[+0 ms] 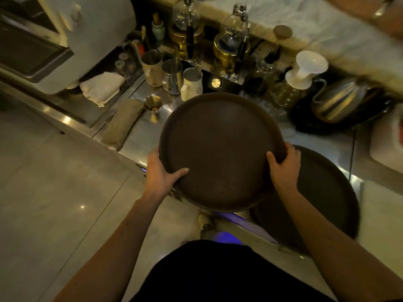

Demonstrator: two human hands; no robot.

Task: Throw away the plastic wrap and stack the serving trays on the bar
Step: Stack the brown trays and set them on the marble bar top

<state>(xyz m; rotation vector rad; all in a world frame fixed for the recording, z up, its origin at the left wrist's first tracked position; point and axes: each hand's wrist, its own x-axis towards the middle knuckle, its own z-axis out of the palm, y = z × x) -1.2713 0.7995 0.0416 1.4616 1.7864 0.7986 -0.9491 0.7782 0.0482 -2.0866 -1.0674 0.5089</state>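
Observation:
A round dark brown serving tray (220,147) is held above the steel counter edge, tilted a little toward me. My left hand (162,173) grips its lower left rim, thumb on the top face. On the lower right rim sits my right hand (283,168), thumb also on top. A second round dark tray (322,192) lies flat on the counter to the right, partly under the held one and under my right forearm. No plastic wrap is visible.
Behind the trays stand metal pitchers (172,75), a cream jug (192,82), a jigger (152,105), glass siphon brewers (233,40), a white dripper on a glass server (303,70) and a steel kettle (340,99). A folded cloth (102,88) lies left. The marble bar top (327,25) runs along the back. Tiled floor is at left.

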